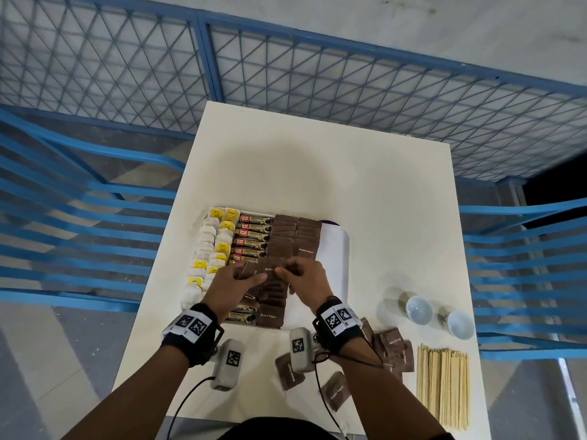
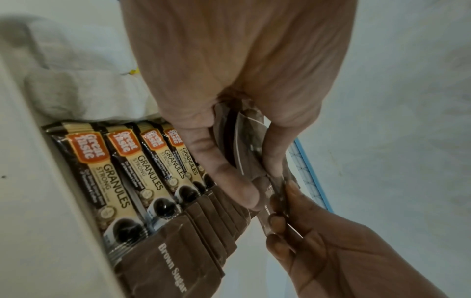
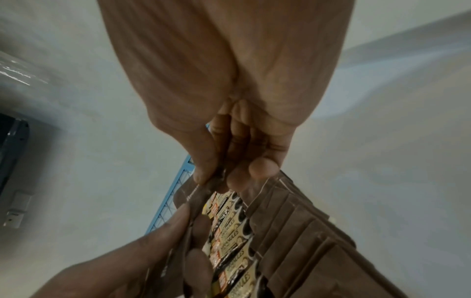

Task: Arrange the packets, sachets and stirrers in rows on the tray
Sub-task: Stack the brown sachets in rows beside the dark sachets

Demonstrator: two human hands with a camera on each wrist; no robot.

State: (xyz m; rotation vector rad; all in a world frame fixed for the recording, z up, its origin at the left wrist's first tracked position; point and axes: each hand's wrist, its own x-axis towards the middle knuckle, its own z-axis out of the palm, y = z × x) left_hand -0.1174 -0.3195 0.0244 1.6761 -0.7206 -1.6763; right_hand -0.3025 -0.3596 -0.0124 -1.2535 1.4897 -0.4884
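tray (image 1: 336,249): white plastic tray on the white table, tea bags, coffee sticks, brown sugar packets in rows
left hand (image 1: 236,279): above the tray, fingers pinching a few brown paper sugar sachets (image 1: 268,270)
right hand (image 1: 303,279): pinching one of those sachets too
loose sachets (image 1: 394,344): table, right
wooden stirrers (image 1: 443,384): far right, bundled flat

left hand (image 1: 236,279): fingers curled, pinching | right hand (image 1: 301,279): pinching, touching left
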